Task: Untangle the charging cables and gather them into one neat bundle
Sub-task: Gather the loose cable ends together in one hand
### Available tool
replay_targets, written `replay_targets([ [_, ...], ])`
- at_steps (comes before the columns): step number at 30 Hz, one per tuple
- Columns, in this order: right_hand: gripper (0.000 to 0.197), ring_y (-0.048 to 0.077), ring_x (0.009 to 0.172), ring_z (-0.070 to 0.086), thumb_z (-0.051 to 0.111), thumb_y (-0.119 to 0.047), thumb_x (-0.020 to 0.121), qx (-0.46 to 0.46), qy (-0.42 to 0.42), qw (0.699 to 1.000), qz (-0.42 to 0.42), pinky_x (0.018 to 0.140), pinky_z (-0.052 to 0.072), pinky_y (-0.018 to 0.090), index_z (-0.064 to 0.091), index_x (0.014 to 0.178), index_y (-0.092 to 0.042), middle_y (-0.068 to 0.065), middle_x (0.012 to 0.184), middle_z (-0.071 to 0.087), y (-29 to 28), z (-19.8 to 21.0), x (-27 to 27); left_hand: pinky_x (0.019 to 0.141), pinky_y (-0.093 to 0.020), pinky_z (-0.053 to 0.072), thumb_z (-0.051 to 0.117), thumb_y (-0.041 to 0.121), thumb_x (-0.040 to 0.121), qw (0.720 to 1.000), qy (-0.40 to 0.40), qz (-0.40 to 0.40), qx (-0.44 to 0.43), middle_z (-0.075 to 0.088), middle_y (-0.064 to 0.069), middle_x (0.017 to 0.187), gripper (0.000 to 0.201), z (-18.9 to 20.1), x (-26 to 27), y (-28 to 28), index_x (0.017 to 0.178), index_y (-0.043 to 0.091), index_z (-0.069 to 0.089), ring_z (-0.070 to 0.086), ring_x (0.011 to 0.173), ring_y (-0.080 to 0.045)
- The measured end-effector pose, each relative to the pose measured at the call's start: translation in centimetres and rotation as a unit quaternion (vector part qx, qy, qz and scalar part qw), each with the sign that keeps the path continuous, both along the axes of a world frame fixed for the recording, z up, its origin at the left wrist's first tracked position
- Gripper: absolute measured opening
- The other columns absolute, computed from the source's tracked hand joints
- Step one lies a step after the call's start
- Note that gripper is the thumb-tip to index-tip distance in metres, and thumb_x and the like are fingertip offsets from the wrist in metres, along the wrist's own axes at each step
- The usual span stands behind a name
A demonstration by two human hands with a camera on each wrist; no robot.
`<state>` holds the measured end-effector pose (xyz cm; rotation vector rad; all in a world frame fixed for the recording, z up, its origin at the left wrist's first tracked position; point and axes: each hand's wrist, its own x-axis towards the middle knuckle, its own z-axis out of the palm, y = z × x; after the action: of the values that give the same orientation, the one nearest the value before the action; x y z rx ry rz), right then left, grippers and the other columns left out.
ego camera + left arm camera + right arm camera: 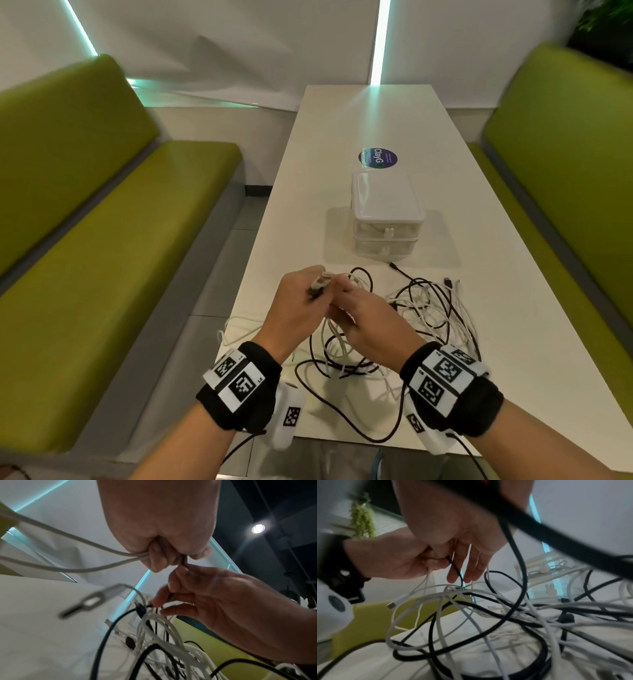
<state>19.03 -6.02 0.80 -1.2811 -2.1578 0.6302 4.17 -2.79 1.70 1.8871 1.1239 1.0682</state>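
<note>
Left hand [294,301] clamped on gathered cable ends, a silver connector [320,282] poking up and away from the fist, long axis tilted toward the drawer box [385,219]; right hand [368,322] pinching a black cable [183,561] just beside it. Rest of the charging cables [424,308] sprawled in mixed black-and-white loops on the counter [513,342], no single direction. Likely to cinch crossings into a knot if pulled hard, or drag loops off the near edge.

Black and white cables [421,318] tangled on table, partly lifted.
</note>
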Motion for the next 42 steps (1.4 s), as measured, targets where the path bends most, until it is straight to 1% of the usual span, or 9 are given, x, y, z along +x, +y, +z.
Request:
replay_targets([
  [7, 0.025, 0.014, 0.082, 0.065, 0.049, -0.033, 0.097, -0.032, 0.054, 0.997, -0.051, 0.076, 0.053, 0.039, 0.066, 0.102, -0.016, -0.004, 0.099, 0.069, 0.7, 0.0, -0.1, 0.066, -0.016, 0.045, 0.046, 0.030, 0.099, 0.986, -0.152, 0.009, -0.072, 0.063, 0.001, 0.073, 0.044, 0.6, 0.9, 0.1, 0.085, -0.009, 0.061, 0.059, 0.069, -0.006],
  [10, 0.021, 0.014, 0.080, 0.062, 0.052, -0.028, 0.097, -0.034, 0.059, 0.996, -0.053, 0.074, 0.050, 0.034, 0.063, 0.111, -0.016, -0.003, 0.087, 0.066, 0.9, 0.3, -0.2, 0.068, -0.018, 0.047, 0.041, 0.045, 0.093, 0.979, -0.181, 0.034, -0.086, 0.058, -0.020, 0.069, 0.058, 1.2, 1.0, -0.1, 0.070, -0.005, 0.058, 0.056, 0.068, -0.012],
  [14, 0.019, 0.017, 0.078, 0.055, 0.053, -0.028, 0.097, -0.032, 0.007, 0.998, -0.056, 0.071, 0.046, 0.035, 0.061, 0.090, -0.013, 0.000, 0.082, 0.062, 1.5, 0.4, -0.4, 0.078, -0.025, 0.052, 0.036, 0.039, 0.097, 0.965, -0.241, 0.051, -0.093, 0.047, -0.010, 0.056, 0.053, 2.2, 0.6, 0.0, 0.057, 0.007, 0.045, 0.056, 0.065, -0.028],
  [17, 0.022, 0.014, 0.077, 0.048, 0.053, -0.033, 0.096, -0.029, -0.036, 0.997, -0.068, 0.070, 0.041, 0.032, 0.058, 0.083, -0.017, -0.008, 0.076, 0.052, 2.1, -0.3, -0.3, 0.062, -0.039, 0.051, 0.038, 0.044, 0.096, 0.954, -0.282, 0.049, -0.093, 0.041, -0.004, 0.051, 0.051, 3.4, 0.3, -0.4, 0.059, 0.009, 0.043, 0.041, 0.047, -0.022],
  [20, 0.035, 0.017, 0.079, 0.045, 0.048, -0.041, 0.098, -0.032, -0.097, 0.991, -0.084, 0.074, 0.042, 0.036, 0.053, 0.072, -0.018, -0.010, 0.068, 0.050, 2.4, -0.9, -0.2, 0.044, -0.028, 0.026, 0.037, 0.050, 0.091, 0.947, -0.308, 0.073, -0.059, 0.037, 0.006, 0.050, 0.051, 4.9, 0.0, -0.2, 0.064, 0.007, 0.043, 0.028, 0.045, -0.011],
  [26, 0.023, 0.017, 0.091, 0.050, 0.051, -0.030, 0.098, -0.046, -0.127, 0.988, -0.069, 0.080, 0.044, 0.034, 0.067, 0.093, -0.015, 0.000, 0.090, 0.064, 1.7, 0.1, -1.0, 0.051, -0.016, 0.028, 0.045, 0.039, 0.096, 0.993, -0.110, 0.044, -0.019, 0.036, 0.012, 0.047, 0.045, 3.1, -0.5, -0.3, 0.071, 0.008, 0.067, 0.033, 0.046, -0.005],
  [33, 0.019, 0.021, 0.091, 0.064, 0.053, -0.012, 0.094, -0.030, -0.015, 0.995, -0.095, 0.082, 0.050, 0.035, 0.069, 0.105, -0.015, 0.003, 0.099, 0.072, 0.6, 0.9, -1.2, 0.087, -0.026, 0.049, 0.053, 0.023, 0.097, 0.969, 0.246, 0.013, 0.034, 0.070, 0.003, 0.108, 0.029, -0.4, -1.0, 0.7, 0.124, 0.029, 0.063, 0.064, 0.099, -0.016],
  [37, 0.012, 0.013, 0.072, 0.056, 0.058, -0.015, 0.093, -0.036, 0.022, 0.991, -0.125, 0.066, 0.042, 0.024, 0.068, 0.098, -0.015, -0.005, 0.079, 0.065, 0.4, 0.1, -1.3, 0.055, -0.029, 0.032, 0.032, 0.059, 0.093, 0.950, 0.312, 0.026, -0.001, 0.051, 0.004, 0.055, 0.055, 0.7, -0.8, 0.5, 0.059, 0.019, 0.047, 0.048, 0.055, -0.017],
  [42, 0.013, 0.014, 0.084, 0.055, 0.054, -0.026, 0.095, -0.036, -0.093, 0.994, -0.039, 0.082, 0.043, 0.033, 0.065, 0.092, -0.020, -0.005, 0.088, 0.065, 0.6, -0.9, -0.6, 0.059, -0.029, 0.038, 0.034, 0.066, 0.091, 0.945, 0.321, 0.023, -0.063, 0.048, 0.007, 0.043, 0.069, -0.2, -2.0, 0.0, 0.056, 0.013, 0.061, 0.054, 0.054, -0.017],
])
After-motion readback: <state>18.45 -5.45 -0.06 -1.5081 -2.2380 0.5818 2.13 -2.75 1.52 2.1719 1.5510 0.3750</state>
